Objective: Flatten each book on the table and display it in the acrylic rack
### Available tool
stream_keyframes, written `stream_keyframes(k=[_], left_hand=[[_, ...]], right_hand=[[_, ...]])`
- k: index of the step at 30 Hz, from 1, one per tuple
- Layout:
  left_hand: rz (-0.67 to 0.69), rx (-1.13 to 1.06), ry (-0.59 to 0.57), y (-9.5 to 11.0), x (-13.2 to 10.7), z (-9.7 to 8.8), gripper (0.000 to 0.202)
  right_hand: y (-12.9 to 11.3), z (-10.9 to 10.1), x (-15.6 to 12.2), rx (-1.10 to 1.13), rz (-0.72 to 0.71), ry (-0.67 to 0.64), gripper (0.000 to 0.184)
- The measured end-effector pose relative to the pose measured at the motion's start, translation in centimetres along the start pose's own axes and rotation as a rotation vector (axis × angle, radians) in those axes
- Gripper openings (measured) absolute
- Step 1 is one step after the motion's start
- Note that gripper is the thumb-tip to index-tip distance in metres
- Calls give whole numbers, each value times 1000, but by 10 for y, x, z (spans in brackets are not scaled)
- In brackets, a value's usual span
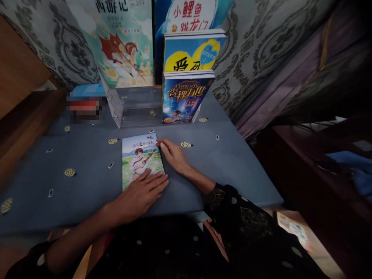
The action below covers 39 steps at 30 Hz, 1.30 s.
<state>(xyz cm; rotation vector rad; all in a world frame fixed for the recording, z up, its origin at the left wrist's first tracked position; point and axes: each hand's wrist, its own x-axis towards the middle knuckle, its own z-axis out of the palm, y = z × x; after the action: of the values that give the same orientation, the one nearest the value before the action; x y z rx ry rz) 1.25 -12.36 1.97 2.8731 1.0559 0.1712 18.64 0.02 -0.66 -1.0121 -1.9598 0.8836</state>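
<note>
A paperback book (pixel 143 157) lies on the table, its cover showing a cartoon figure with a guitar on a green field. Flat across the lower part of that cover rests my left hand (pixel 143 192), fingers stretched out, hiding the bottom of the picture. At the book's upper right edge is my right hand (pixel 175 157), with thumb and forefinger close together on the edge and the other fingers curled under. Whether some pages are pinched there is hard to make out.
Behind the book stands a clear acrylic display rack (pixel 116 106) holding a green picture book (pixel 128 50), a blue-and-yellow book (pixel 193 54) and a dark blue book (pixel 184 99). A pixelated item (pixel 85 102) lies at left. The grey-blue tablecloth (pixel 87 193) has a pineapple print; purple curtain (pixel 276 81) hangs right.
</note>
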Motion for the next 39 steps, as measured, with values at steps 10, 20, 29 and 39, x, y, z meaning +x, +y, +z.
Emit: stream_keyframes(k=[10,20,29,39], left_hand=[[-131,105,114,25,-29,10,42],[-282,189,208,25,-89,6,46],[-339,186,312,23,-96,14,41],[-341,197,343,17,-93,12,44]], right_hand=[[-3,0,-2,-40,-48,0,41],[-34,10,-15,-172,-263,-175,31],[-72,53,-24,-113,-528,-637,39],[-30,75,51,-238,-533,-534,42]])
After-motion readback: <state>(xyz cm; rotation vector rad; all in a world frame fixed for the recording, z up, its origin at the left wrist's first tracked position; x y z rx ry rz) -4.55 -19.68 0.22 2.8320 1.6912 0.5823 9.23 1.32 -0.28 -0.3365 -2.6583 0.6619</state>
